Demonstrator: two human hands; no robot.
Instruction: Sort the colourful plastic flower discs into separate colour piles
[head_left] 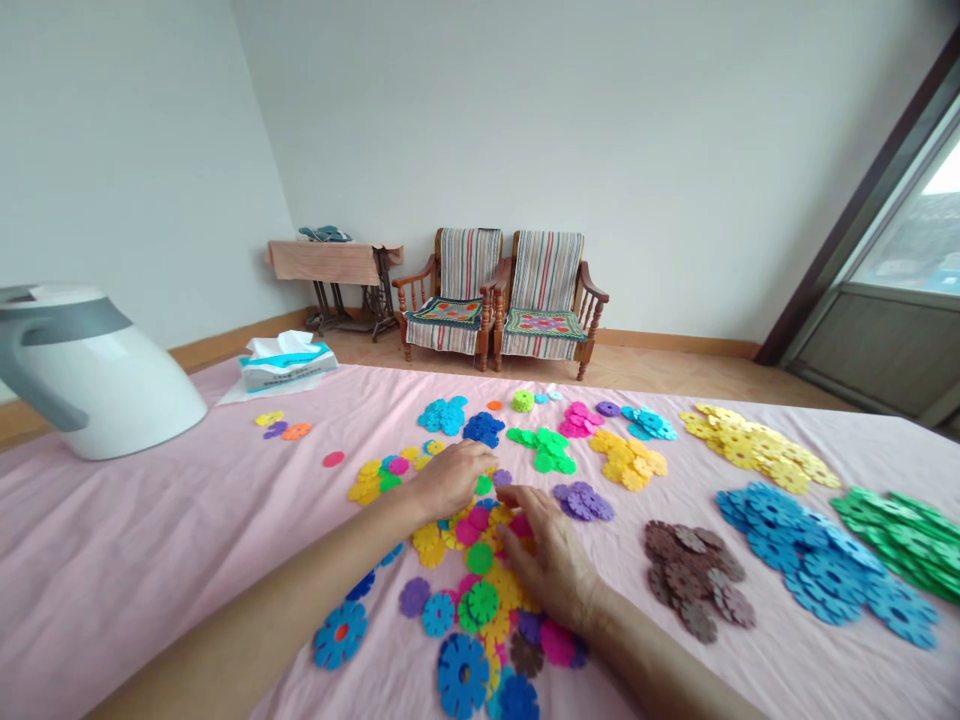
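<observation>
A big messy pile of flower-shaped plastic pieces (480,557) sits on a pink cloth (225,570), right in front of the person. The pieces are yellow, pink, blue, green, purple and brown, all mixed up. The left hand (454,482) is palm down over the far part of the pile, with its fingers bent. I cannot tell if it holds a piece. The right hand (551,555) is open over the pile's right side, with its thumb apart from its bent fingers.

To the right are heaps of one color: a brown heap (682,565), a blue heap (810,550) and a green heap (900,535). A small purple heap (583,502) lies near the right hand. A white jug (127,385) stands on the left, near a tissue box (289,372).
</observation>
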